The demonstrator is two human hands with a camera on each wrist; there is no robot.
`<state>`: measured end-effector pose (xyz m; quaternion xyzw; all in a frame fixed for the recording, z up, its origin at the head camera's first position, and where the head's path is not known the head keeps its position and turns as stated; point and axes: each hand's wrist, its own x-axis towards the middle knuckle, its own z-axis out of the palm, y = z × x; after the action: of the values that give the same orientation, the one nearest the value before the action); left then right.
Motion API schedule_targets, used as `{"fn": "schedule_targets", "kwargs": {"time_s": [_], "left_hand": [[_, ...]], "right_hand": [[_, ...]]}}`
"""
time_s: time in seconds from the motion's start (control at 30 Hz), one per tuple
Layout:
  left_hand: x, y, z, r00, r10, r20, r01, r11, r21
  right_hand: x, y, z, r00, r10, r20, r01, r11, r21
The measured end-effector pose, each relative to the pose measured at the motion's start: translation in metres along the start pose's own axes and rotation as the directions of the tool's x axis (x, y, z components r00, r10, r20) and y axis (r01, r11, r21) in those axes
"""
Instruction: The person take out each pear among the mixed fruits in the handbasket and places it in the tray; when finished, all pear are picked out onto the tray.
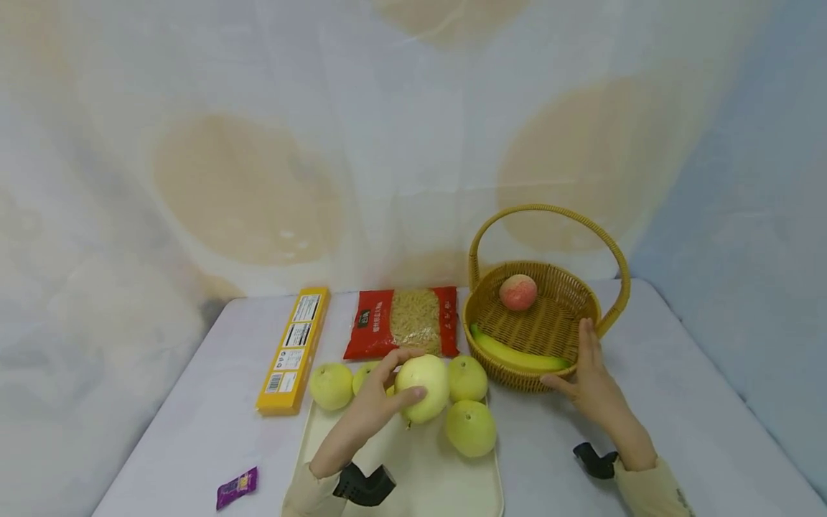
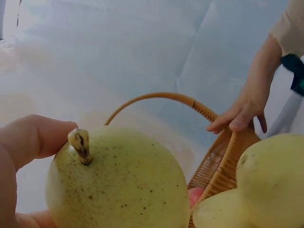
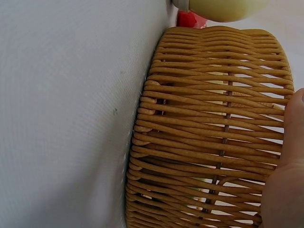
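My left hand grips a pale green pear above the tray, thumb on one side and fingers on the other. Its stem and brown speckles show close up in the left wrist view. Several more pears lie on the cream tray, some partly hidden by the hand. My right hand rests against the near right rim of a wicker basket, fingers mostly straight, thumb spread along the front. Inside the basket are a peach at the back and a banana along the front.
A red bag of pasta lies behind the tray. Left of it is a long yellow box. A small purple packet sits near the table's front left. The basket's tall handle arches upward; a patterned curtain hangs behind.
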<state>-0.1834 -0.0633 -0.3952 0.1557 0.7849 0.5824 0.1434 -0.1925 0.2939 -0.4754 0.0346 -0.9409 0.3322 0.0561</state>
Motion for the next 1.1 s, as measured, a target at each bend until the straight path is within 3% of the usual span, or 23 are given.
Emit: {"fn": "schedule_targets", "kwargs": {"time_s": [0.13, 0.23, 0.33, 0.43, 0.73, 0.83, 0.93, 1.1], "left_hand": [[-0.021, -0.006, -0.001, 0.997, 0.002, 0.075, -0.001, 1.0, -0.01], [-0.036, -0.018, 0.001, 0.993, -0.045, 0.111, 0.046, 0.999, -0.007], [-0.043, -0.033, 0.005, 0.987, -0.092, 0.135, 0.094, 0.996, -0.007], [-0.042, -0.046, 0.009, 0.986, -0.102, 0.133, 0.101, 0.995, 0.01], [-0.027, -0.05, 0.022, 1.0, -0.028, 0.006, 0.026, 0.99, 0.139], [-0.028, -0.052, 0.025, 0.995, -0.069, -0.071, 0.078, 0.987, 0.14], [-0.03, -0.055, 0.027, 0.981, -0.144, -0.13, 0.154, 0.985, 0.075], [-0.028, -0.057, 0.027, 0.97, -0.202, -0.133, 0.198, 0.979, -0.048]], "right_hand": [[0.002, 0.001, -0.001, 1.0, -0.015, -0.015, 0.014, 1.0, -0.014], [0.001, 0.002, -0.002, 1.0, -0.02, -0.017, 0.02, 1.0, -0.015], [0.0, 0.003, -0.004, 1.0, -0.014, -0.018, 0.013, 1.0, -0.023], [0.0, 0.004, -0.005, 1.0, -0.013, -0.026, 0.012, 1.0, -0.028], [0.001, 0.004, -0.003, 0.999, -0.027, -0.039, 0.026, 1.0, -0.012], [0.001, 0.002, -0.001, 0.999, -0.023, -0.031, 0.022, 1.0, -0.008], [0.0, 0.001, 0.0, 1.0, -0.017, -0.026, 0.016, 1.0, -0.017], [0.0, 0.001, -0.003, 1.0, -0.019, -0.014, 0.019, 0.999, -0.027]]}}
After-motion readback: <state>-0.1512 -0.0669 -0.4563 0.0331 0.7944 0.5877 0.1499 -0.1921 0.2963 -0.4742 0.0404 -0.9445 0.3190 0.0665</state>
